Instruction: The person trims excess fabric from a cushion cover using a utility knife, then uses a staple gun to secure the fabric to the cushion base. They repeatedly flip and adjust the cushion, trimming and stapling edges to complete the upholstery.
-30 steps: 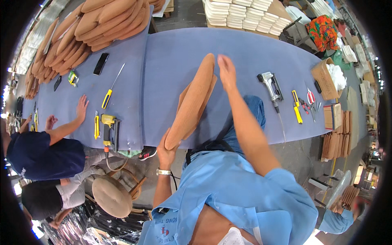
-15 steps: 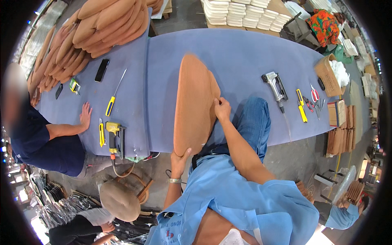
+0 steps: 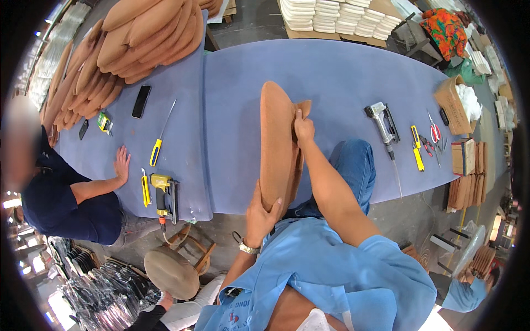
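Note:
A tan-brown fabric-covered cushion (image 3: 276, 138) stands tilted on its edge over the blue-covered table (image 3: 342, 66), its long side pointing away from me. My left hand (image 3: 261, 218) wraps round its near end, thumb on the right face. Farther up, my right hand (image 3: 303, 128) pinches a loose flap of the cover fabric at the right side. The underside is mostly turned from view. To the right lies a silver air staple gun (image 3: 381, 124) with a thin hose, beside a yellow-handled tool (image 3: 416, 149) and red-handled scissors (image 3: 435, 131).
Similar tan cushions (image 3: 149, 38) are piled at far left. A yellow-and-black staple gun (image 3: 163, 196), a cutter (image 3: 146, 187), a screwdriver (image 3: 157, 149) and a phone (image 3: 141, 101) lie left. A co-worker's hand (image 3: 122, 164) rests there. A carton (image 3: 451, 107) stands right; a padded stool (image 3: 172, 273) below.
The cushion has turned further onto its edge, its broad face now narrower. My right hand has moved up along it, drawing a fabric flap outward. The left hand has shifted its hold.

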The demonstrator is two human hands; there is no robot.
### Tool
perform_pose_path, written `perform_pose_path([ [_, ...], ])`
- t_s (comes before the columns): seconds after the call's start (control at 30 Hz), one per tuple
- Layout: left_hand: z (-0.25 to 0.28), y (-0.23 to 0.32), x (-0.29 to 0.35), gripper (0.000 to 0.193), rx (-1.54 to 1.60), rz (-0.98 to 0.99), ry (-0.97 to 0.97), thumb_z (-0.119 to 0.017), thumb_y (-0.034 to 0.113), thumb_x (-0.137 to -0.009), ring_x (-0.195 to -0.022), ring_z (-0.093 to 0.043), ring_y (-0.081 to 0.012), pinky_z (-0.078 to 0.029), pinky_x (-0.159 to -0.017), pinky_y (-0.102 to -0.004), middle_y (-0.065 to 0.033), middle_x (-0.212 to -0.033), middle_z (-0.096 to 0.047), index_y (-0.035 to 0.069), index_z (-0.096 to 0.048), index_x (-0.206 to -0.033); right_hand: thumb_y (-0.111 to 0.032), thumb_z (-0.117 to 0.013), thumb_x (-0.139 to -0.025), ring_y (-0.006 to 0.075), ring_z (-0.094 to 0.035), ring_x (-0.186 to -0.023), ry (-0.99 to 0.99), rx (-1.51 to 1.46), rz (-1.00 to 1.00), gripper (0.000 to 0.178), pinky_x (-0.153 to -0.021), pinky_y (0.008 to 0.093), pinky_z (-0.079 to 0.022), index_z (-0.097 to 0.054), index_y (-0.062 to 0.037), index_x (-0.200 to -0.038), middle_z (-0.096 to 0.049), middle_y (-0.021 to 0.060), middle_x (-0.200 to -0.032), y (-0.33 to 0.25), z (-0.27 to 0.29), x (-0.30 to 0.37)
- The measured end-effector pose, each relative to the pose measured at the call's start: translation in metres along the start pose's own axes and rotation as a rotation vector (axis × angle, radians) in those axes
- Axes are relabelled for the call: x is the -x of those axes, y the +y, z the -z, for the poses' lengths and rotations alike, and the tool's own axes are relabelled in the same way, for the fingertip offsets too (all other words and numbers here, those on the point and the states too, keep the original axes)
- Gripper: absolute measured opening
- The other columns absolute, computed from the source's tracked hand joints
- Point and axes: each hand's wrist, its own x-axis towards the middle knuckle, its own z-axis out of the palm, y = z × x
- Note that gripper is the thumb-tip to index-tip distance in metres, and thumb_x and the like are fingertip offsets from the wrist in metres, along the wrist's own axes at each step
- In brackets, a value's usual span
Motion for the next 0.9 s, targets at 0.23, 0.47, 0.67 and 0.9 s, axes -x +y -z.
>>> perform_pose_path([
  [0.23,-0.003,0.027,-0.098,0.100,-0.057,0.000,-0.128,-0.073,0.036,-0.092,-0.130,-0.056,-0.0512,-0.049,-0.106,-0.0494,-0.0412,-0.146,-0.047,-0.014,-0.016,-0.157,-0.063,-0.055,-0.098,0.0504,-0.066,-0.111,0.053,0.174,-0.018,0.077,-0.097,0.0521,-0.050,-0.072,0.0117,-0.109,-0.070,0.0342,-0.113,-0.004,-0.004,0.009],
  [0.47,-0.009,0.063,-0.317,0.098,-0.094,-0.033,-0.093,-0.070,0.027,-0.090,-0.135,-0.055,-0.0446,-0.046,-0.111,-0.0447,-0.0385,-0.140,-0.055,-0.014,-0.014,-0.158,-0.058,-0.053,-0.100,0.0511,-0.067,-0.103,0.053,0.145,0.018,0.072,-0.092,0.0525,-0.050,-0.072,0.0111,-0.103,-0.071,0.0347,-0.104,-0.002,-0.011,0.008],
  [0.67,-0.009,0.057,-0.297,0.101,-0.102,0.001,-0.015,-0.070,0.027,-0.089,-0.122,-0.062,-0.0492,-0.050,-0.105,-0.0473,-0.0420,-0.131,-0.058,-0.013,-0.009,-0.159,-0.054,-0.051,-0.102,0.0540,-0.066,-0.101,0.071,0.140,0.056,0.068,-0.089,0.0547,-0.050,-0.073,0.0098,-0.100,-0.070,0.0363,-0.100,-0.008,-0.017,0.010],
  [0.9,-0.008,0.031,-0.125,0.100,-0.008,0.019,0.002,-0.071,0.023,-0.090,-0.122,-0.061,-0.0509,-0.050,-0.104,-0.0501,-0.0403,-0.133,-0.058,-0.010,-0.008,-0.159,-0.054,-0.052,-0.101,0.0528,-0.067,-0.101,0.126,0.136,0.073,0.067,-0.088,0.0548,-0.050,-0.074,0.0095,-0.099,-0.071,0.0343,-0.099,0.000,-0.017,0.001],
])
